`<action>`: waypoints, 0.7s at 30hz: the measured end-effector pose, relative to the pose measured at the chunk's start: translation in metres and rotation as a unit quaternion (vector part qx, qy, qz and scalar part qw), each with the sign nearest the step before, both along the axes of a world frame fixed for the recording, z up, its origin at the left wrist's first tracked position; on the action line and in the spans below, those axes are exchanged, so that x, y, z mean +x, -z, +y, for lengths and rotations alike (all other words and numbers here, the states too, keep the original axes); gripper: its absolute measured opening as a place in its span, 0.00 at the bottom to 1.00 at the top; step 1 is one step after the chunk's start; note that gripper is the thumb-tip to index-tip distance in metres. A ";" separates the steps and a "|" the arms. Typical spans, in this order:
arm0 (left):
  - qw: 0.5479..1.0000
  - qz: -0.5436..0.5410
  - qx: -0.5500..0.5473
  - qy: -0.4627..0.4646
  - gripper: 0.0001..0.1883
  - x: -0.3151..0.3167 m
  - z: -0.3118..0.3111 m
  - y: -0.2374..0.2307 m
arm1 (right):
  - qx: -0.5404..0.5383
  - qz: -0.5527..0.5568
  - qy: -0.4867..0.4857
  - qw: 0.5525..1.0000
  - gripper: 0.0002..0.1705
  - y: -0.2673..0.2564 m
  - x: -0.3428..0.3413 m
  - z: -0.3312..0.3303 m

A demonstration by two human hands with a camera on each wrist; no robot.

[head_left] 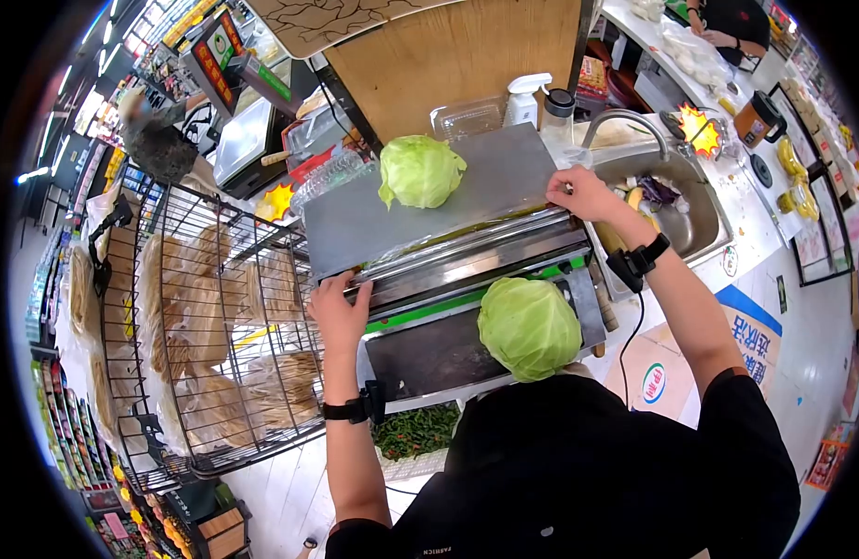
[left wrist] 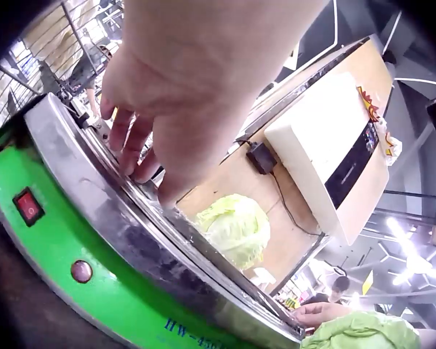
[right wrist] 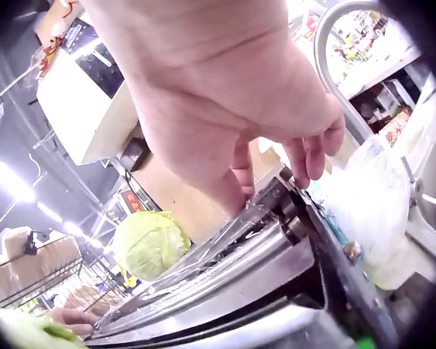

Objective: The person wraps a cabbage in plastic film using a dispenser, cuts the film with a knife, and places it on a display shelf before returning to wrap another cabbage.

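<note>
A film wrapping machine (head_left: 467, 265) stands before me, with a metal roller and clear plastic film (right wrist: 225, 236) along it. My left hand (head_left: 341, 312) is at the roller's left end, thumb apart from the bent fingers, tips at the film's edge. I cannot tell if it pinches the film. At the other end, my right hand (head_left: 583, 194) pinches the film between thumb and forefinger, its other fingers curled. One head of cabbage (head_left: 420, 171) sits on the metal plate (head_left: 504, 172) behind the roller. Another cabbage (head_left: 530, 328) is on the dark front plate, close to my body.
At right is a sink (head_left: 718, 219) with vegetable scraps and a curved faucet (head_left: 625, 116). A spray bottle (head_left: 525, 98) and a jar (head_left: 558, 110) stand behind the plate. A wire rack (head_left: 215, 326) of bagged noodles is at left. Below lies a crate of green peppers (head_left: 415, 430).
</note>
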State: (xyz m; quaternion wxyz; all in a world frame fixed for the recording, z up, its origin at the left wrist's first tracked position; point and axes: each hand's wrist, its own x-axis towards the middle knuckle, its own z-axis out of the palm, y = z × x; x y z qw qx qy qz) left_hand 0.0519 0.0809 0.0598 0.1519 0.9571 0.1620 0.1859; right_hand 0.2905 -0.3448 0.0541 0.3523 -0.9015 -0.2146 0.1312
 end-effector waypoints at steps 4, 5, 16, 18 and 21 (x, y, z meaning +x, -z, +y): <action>0.999 -0.012 0.026 0.018 0.14 0.012 -0.011 -0.004 | 0.022 -0.127 0.013 0.992 0.08 0.012 -0.003 -0.003; 0.999 -0.010 0.027 0.020 0.12 0.014 -0.015 -0.006 | 0.032 -0.158 0.021 0.987 0.07 0.013 -0.005 -0.003; 0.978 -0.126 -0.145 0.077 0.03 0.017 -0.007 -0.004 | -0.062 -0.200 0.035 0.977 0.10 -0.011 -0.032 0.008; 0.975 -0.140 -0.151 0.078 0.02 0.014 -0.010 -0.006 | -0.043 -0.203 0.032 0.978 0.07 -0.004 -0.032 0.008; 0.968 -0.154 -0.186 0.065 0.03 0.009 -0.008 -0.010 | 0.004 -0.256 0.025 0.966 0.05 0.002 -0.032 0.011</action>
